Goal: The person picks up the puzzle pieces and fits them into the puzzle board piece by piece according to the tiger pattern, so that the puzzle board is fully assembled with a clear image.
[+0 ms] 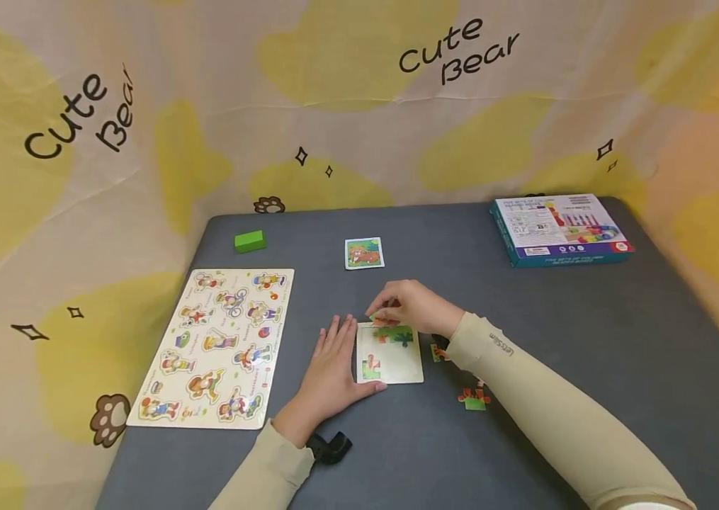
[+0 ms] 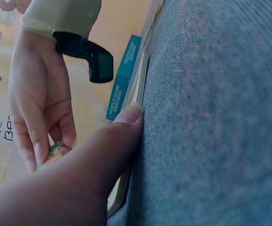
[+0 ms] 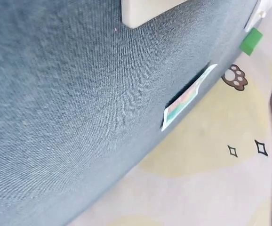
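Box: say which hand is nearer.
Right. The right hand, pinching a piece, is in front of the box and to its left; the left hand is farther left, at the left edge of the tray.

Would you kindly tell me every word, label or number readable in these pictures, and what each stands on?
"Cute Bear": the cream-and-yellow patterned cloth backdrop, twice in the head view.
"FIVE SETS OF COLUMN", second word uncertain: the teal-sided rectangular box; its other print is too small or blurred.
"Letssim", as best I can tell: the beige fabric right sleeve.
Too small to read: the captions on the cream rectangular picture board.
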The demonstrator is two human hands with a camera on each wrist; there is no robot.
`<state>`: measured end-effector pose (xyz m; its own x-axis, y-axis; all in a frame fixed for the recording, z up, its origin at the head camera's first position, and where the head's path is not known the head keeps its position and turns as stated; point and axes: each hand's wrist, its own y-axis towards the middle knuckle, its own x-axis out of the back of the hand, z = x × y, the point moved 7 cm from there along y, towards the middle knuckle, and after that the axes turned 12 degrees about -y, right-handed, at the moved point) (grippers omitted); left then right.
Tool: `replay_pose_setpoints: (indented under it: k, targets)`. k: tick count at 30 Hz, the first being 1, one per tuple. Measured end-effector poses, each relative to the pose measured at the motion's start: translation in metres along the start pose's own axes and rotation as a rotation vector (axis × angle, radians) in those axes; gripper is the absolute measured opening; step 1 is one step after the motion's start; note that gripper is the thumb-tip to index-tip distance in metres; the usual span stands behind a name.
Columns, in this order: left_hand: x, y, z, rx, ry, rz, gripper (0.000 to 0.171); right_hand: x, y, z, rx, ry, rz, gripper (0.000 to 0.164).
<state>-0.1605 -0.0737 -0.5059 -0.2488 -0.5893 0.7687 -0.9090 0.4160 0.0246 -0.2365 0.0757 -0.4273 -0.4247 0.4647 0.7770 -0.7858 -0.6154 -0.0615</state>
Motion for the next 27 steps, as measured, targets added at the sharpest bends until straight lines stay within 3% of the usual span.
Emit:
replay_pose_setpoints:
  k: [4,9,15,20,22,27]
  targets:
    - [0.001,-0.003,0.003,0.025,0.004,-0.007,0.121,-0.01,0.012,-0.001,-0.019,0.014,0.045,0.01]
    - [0.001,-0.001,0.003,0.016,0.003,-0.006,0.119,-0.013,0.019,-0.005,-0.049,-0.037,0.023,0.006]
    - [0.001,0.001,0.003,0.025,0.011,0.005,0.12,-0.012,0.01,-0.014,-0.122,-0.028,-0.021,0.011]
    - [0.001,0.0,0.003,0.03,0.008,0.016,0.121,-0.014,0.0,-0.022,-0.171,-0.004,0.009,0.006]
    - [0.0,0.0,0.004,0.031,0.003,0.02,0.121,-0.014,-0.002,-0.024,-0.168,-0.007,0.021,0.002]
    - [0.001,0.002,0.004,0.028,-0.001,0.023,0.12,-0.011,0.003,-0.022,-0.124,-0.049,0.056,0.011]
